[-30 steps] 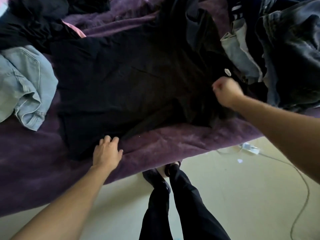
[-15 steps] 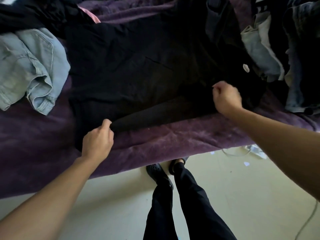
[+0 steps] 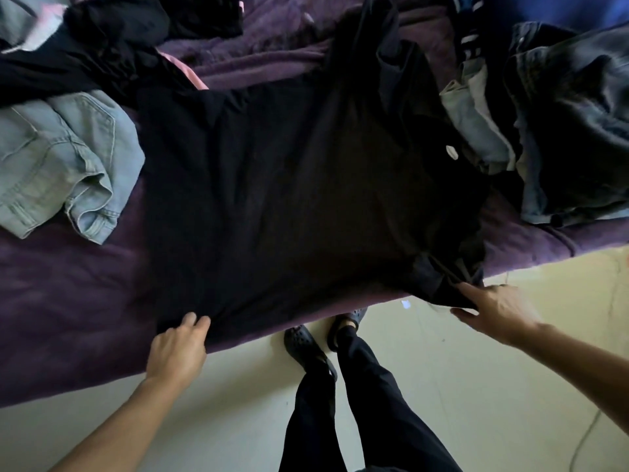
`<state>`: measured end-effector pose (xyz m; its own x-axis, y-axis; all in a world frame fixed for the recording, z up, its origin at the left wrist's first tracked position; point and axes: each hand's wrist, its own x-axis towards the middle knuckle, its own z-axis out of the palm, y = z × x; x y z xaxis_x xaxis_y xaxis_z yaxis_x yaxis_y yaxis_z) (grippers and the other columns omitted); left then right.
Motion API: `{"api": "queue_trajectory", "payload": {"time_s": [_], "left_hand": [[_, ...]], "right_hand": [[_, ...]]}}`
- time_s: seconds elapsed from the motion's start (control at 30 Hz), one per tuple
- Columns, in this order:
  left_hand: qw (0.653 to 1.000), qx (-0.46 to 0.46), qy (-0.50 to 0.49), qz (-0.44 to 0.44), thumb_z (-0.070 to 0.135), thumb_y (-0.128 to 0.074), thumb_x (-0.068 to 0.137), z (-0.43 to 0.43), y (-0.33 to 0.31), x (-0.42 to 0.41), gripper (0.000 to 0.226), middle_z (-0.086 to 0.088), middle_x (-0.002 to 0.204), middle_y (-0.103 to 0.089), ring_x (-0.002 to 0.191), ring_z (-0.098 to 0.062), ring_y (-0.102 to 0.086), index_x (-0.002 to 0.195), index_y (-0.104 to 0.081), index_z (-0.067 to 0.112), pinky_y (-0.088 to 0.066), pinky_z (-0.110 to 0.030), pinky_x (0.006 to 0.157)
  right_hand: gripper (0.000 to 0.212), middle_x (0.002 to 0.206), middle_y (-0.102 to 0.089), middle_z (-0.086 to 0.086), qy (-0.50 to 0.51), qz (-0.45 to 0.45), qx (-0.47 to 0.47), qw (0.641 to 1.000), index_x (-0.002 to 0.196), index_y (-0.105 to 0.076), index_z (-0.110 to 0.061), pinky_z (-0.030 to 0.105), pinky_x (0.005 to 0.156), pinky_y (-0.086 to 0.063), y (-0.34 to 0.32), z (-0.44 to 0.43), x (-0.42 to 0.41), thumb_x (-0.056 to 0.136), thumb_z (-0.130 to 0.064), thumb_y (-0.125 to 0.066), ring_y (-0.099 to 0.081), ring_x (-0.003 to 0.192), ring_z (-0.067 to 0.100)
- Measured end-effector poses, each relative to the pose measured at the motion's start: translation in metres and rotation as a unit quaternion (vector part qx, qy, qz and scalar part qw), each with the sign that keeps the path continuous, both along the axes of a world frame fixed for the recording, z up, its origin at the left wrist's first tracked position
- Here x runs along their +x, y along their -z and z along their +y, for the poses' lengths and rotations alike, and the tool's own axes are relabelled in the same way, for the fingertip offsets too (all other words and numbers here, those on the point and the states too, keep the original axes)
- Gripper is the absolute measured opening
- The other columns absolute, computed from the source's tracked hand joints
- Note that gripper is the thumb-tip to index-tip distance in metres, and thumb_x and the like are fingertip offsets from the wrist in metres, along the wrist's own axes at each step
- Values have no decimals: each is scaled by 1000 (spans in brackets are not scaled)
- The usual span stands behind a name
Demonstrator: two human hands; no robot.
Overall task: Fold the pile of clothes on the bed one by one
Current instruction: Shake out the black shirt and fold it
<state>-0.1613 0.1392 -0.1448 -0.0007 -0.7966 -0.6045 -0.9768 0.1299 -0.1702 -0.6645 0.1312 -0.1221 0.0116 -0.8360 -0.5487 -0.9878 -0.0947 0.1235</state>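
Note:
A large black garment (image 3: 289, 199) lies spread flat across the purple bed cover (image 3: 68, 301), its near edge at the bed's front edge. My left hand (image 3: 177, 349) grips the garment's near left corner, fingers curled over the hem. My right hand (image 3: 493, 310) pinches the near right corner between a long forefinger and the thumb; that corner hangs just past the bed's edge. A small white tag (image 3: 451, 152) shows on the garment's right side.
Light blue jeans (image 3: 58, 165) lie crumpled at the left. Dark denim and pale clothes (image 3: 561, 131) are heaped at the right. More black clothes (image 3: 102, 46) and a pink piece (image 3: 190, 74) lie at the back left. My legs (image 3: 340, 403) stand on pale floor, with a cable (image 3: 585, 434) at the right.
Both hands have pulled the black garment toward me, to the bed's front edge. It now lies flatter and wider. My right hand dropped from the garment's side to its near right corner.

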Motion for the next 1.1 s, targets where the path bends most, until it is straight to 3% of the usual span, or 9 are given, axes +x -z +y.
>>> {"api": "queue_trajectory", "payload": {"time_s": [0.1,0.2,0.33,0.4,0.57,0.73,0.9,1.0,1.1], "left_hand": [[998,-51,5,40,-5,-81,48,-8,2,11,26,-14,74,-54,69,-36,-58,66,-66,6,-47,-41,53],[989,-120,-37,76,-4,-80,52,-34,-4,27,24,-11,78,-60,77,-37,-57,70,-70,8,-40,-45,64],[945,-242,-171,137,-9,-71,66,-93,-18,53,20,-20,77,-67,74,-43,-63,81,-69,3,-47,-49,66],[922,-293,-201,153,-7,-67,72,-132,-25,64,17,-25,79,-66,71,-45,-63,86,-68,2,-50,-50,65],[897,-349,-226,148,5,-57,83,-239,-34,80,17,-26,82,-65,75,-45,-59,98,-65,6,-49,-49,68],[893,-348,-263,113,11,-53,84,-348,-24,78,23,-30,95,-63,90,-50,-57,104,-65,9,-48,-52,77],[871,-374,-303,93,10,-50,82,-417,-9,51,34,-25,124,-46,116,-45,-42,116,-54,13,-40,-53,96],[906,-316,-254,123,9,-55,83,-416,3,8,31,-26,116,-49,109,-46,-46,114,-59,11,-43,-52,90],[945,-217,-165,182,11,-60,83,-387,25,-45,30,-19,111,-54,101,-41,-52,112,-66,14,-47,-49,85]], "right_hand": [[20,59,-64,16,96,-104,-82,986,81,-73,-12,40,50,-51,-4,-13,0,65,-13,-85,-62,54,40],[26,72,-67,12,146,-153,-141,967,84,-73,-11,39,61,-49,-24,-64,4,60,-2,-80,-66,71,38],[41,100,-67,16,134,-228,-228,937,105,-70,-7,43,80,-49,-54,-162,12,66,4,-74,-64,93,35],[36,97,-68,17,154,-277,-231,920,107,-69,-5,38,80,-48,-65,-218,16,72,3,-71,-63,91,29],[23,83,-64,15,156,-312,-219,911,97,-68,-5,13,60,-39,-79,-360,28,75,0,-68,-55,78,20],[29,90,-62,12,140,-249,-215,934,106,-68,-10,29,77,-42,-68,-482,50,77,-16,-73,-55,85,19],[48,119,-62,18,185,-136,-252,940,119,-58,-19,45,94,-46,-42,-548,59,74,-29,-68,-58,112,37],[58,126,-58,18,180,-148,-234,944,126,-52,-17,47,98,-44,-16,-551,58,76,-41,-69,-54,118,36],[75,128,-59,11,280,-215,-162,922,130,-52,-13,38,100,-43,15,-550,58,71,-53,-76,-55,119,30]]}}
